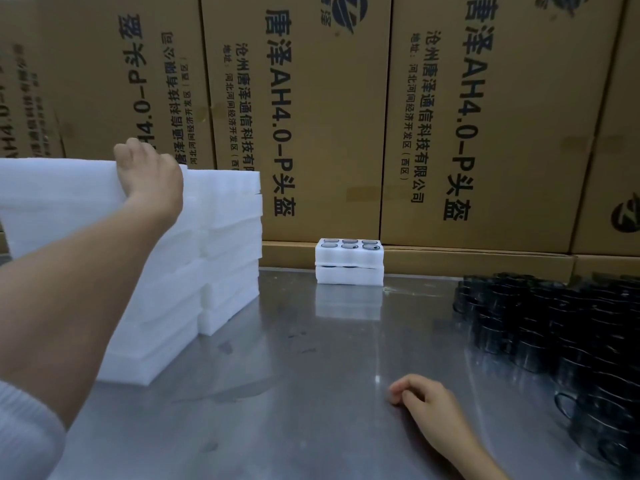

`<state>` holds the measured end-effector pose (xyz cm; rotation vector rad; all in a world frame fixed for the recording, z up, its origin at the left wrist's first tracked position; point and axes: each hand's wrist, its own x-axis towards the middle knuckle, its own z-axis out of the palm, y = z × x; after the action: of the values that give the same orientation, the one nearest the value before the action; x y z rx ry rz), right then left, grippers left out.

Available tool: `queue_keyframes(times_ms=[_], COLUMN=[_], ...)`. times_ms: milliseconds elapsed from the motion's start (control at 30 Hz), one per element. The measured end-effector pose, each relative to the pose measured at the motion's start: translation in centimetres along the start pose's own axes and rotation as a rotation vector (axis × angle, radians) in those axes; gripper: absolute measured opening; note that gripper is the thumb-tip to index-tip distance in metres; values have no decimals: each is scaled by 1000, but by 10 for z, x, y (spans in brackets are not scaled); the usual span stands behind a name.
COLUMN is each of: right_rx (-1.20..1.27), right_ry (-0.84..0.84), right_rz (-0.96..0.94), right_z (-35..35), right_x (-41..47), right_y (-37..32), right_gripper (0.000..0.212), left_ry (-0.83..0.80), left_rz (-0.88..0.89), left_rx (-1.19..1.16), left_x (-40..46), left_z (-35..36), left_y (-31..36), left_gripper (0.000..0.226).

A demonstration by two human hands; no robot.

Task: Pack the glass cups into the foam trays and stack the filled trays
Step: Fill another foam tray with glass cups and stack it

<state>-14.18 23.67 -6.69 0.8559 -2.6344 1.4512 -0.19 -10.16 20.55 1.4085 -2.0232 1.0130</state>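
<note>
White foam is being reached for at the head camera's left, where the left hand [149, 174] is being laid over the top edge of an empty foam tray [59, 199] at the summit of a tall stack of empty trays [180, 271]. The fingers are hidden behind the foam, so whether the tray is being pinched or only touched cannot be told. The right hand [420, 396] is being rested on the steel table [311, 375], fingers loosely curled and nothing being held. Two filled trays [349, 261] are being kept stacked at the far edge, against the cardboard cartons [329, 116], with six cup rims showing in the upper one. Dark glass cups [554, 327] are being held in a crowded mass at the right, well apart from the foam. The step in hand is judged to be the taking of one fresh tray. It is best lifted singly, peeled cleanly from the tray beneath so that the stack is not being dragged over, then set flat between the hands, pockets upward, near the cups.
</note>
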Motion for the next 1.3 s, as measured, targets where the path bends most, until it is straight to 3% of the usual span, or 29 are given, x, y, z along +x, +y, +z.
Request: queue_keyframes(times_ms=[133, 267, 367, 467, 567, 667, 733, 867, 1033, 1100, 1167, 1233, 1300], right_rx=[-20, -25, -19, 61, 257, 417, 491, 523, 507, 497, 478, 445, 370], right_ry=[-4, -9, -15, 20, 177, 347, 403, 488, 536, 529, 491, 442, 385], right_rz=[-14, -11, -13, -12, 41, 113, 163, 202, 195, 243, 275, 266, 218], right_z=[-1, 0, 0, 0, -4, -12, -18, -20, -18, -18, -16, -11, -5], right_x=[-1, -1, 0, 2, 4, 7, 8, 10, 6, 6, 5, 4, 4], right_y=[-1, 0, 2, 2, 4, 10, 12, 11, 9, 10, 10, 8, 5], right_gripper=[42, 42, 43, 43, 38, 28, 23, 20, 13, 9, 9, 13, 15], left_ry=[60, 288, 494, 553, 451, -19, -161, -171, -157, -132, -245, -505, -791], left_rz=[50, 163, 335, 605, 811, 899, 875, 796, 760, 506, 151, -77, -132], left_rx=[-86, -285, -496, -775, -1015, -1175, -1173, -1132, -1641, -1824, -1863, -1794, -1759], left_x=[-2, -9, -39, -108, -189, -249, -273, -290, -274, -247, -218, -200, -198], left_z=[-10, -39, -66, -78, -63, -36, -17, -17, -35, -23, 3, 38, 64], left_y=[-3, 2, 15, 36, 61, 96, 121, 155, 168, 168, 170, 176, 182], left_gripper=[22, 26, 29, 34, 35, 36, 37, 36, 47, 46, 45, 50, 61])
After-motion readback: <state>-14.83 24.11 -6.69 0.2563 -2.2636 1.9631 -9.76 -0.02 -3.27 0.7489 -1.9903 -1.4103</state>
